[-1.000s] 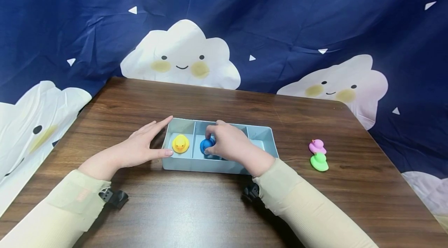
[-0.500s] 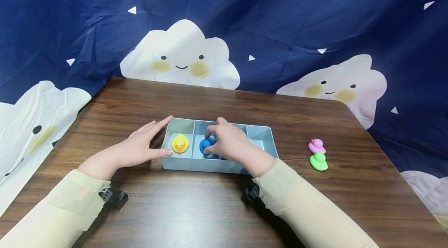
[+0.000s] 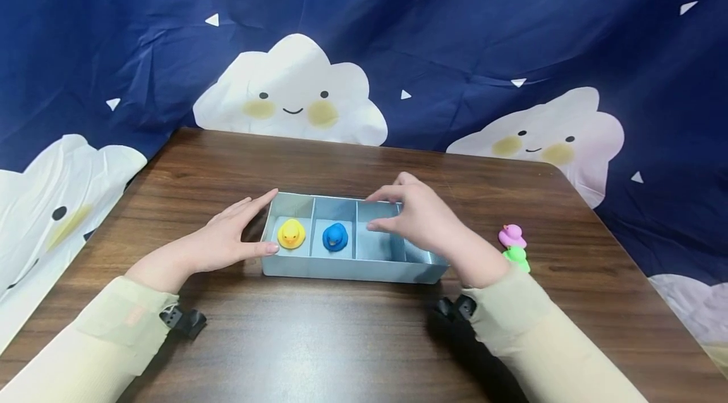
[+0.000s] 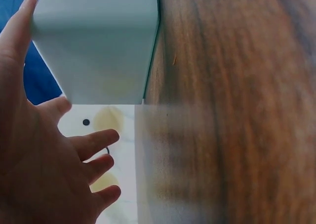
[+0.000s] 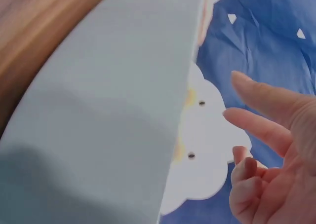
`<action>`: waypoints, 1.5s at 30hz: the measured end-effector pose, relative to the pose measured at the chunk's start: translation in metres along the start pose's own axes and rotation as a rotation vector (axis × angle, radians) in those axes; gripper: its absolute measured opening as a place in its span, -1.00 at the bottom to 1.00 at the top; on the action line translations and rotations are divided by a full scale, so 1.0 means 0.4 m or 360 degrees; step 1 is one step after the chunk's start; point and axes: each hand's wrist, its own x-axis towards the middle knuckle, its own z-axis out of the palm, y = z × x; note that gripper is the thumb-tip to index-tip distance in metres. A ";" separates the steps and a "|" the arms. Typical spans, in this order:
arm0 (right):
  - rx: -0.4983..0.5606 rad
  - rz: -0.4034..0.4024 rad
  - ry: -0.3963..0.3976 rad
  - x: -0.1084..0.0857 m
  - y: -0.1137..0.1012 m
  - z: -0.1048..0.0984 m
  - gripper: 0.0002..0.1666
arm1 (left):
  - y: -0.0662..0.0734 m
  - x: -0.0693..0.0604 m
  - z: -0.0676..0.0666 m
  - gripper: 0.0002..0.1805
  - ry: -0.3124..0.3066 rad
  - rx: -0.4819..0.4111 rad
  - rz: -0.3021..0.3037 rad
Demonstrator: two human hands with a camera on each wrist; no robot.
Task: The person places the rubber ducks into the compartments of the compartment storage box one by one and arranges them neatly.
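A light blue tray (image 3: 352,270) with four compartments lies on the table. The yellow duck (image 3: 291,234) sits in its leftmost compartment and the blue duck (image 3: 335,237) in the one beside it. At the tray's left end, my left hand (image 3: 227,235) is spread, thumb and a fingertip touching the corners; the left wrist view shows this hand (image 4: 54,150) against the end wall (image 4: 98,56). My right hand (image 3: 429,220) is over the third and fourth compartments, fingers apart and holding nothing. In the right wrist view this hand (image 5: 281,150) is beside the tray wall (image 5: 108,100).
On the wooden table (image 3: 341,340), right of the tray, are a pink duck (image 3: 512,236) and a green duck (image 3: 517,257), the green one partly hidden by my right forearm. A dark blue cloth (image 3: 455,30) with white clouds hangs behind the table.
My right hand has let go of the blue duck and moved up and to the right. The blue duck stays in the second compartment. My left hand has hardly moved.
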 end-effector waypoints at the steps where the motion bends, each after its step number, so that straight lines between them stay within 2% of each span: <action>1: 0.0029 0.0001 0.0020 -0.013 0.015 -0.012 -0.54 | 0.000 0.000 0.001 0.07 -0.0001 -0.0001 0.0000; 5: 0.0120 -0.0033 0.0130 -0.070 0.083 -0.048 -0.55 | -0.003 -0.001 0.003 0.06 -0.0010 -0.0007 -0.0010; 10: 0.0126 -0.0040 0.0331 -0.152 0.181 -0.088 -0.57 | -0.007 -0.003 0.006 0.05 -0.0016 -0.0019 -0.0021; 14: 0.0071 0.0072 0.0451 -0.225 0.276 -0.130 -0.56 | -0.009 -0.004 0.008 0.05 -0.0020 -0.0028 -0.0019; 19: 0.0021 0.0276 0.0511 -0.315 0.391 -0.171 -0.54 | -0.007 -0.003 0.008 0.05 -0.0016 -0.0034 -0.0016; 24: 0.0014 0.0332 0.0531 -0.376 0.471 -0.182 -0.53 | -0.009 -0.007 0.007 0.05 -0.0003 -0.0035 -0.0010; 31: 0.0054 0.0388 0.0468 -0.388 0.519 -0.156 -0.50 | -0.011 -0.017 0.002 0.04 0.0000 -0.0046 -0.0005; 39: 0.0018 0.0385 0.0471 -0.363 0.517 -0.115 -0.52 | -0.012 -0.012 0.002 0.03 -0.0007 -0.0048 0.0020; 45: -0.0051 0.0458 0.0518 -0.351 0.523 -0.090 -0.54 | -0.008 -0.005 0.002 0.04 -0.0010 -0.0037 0.0035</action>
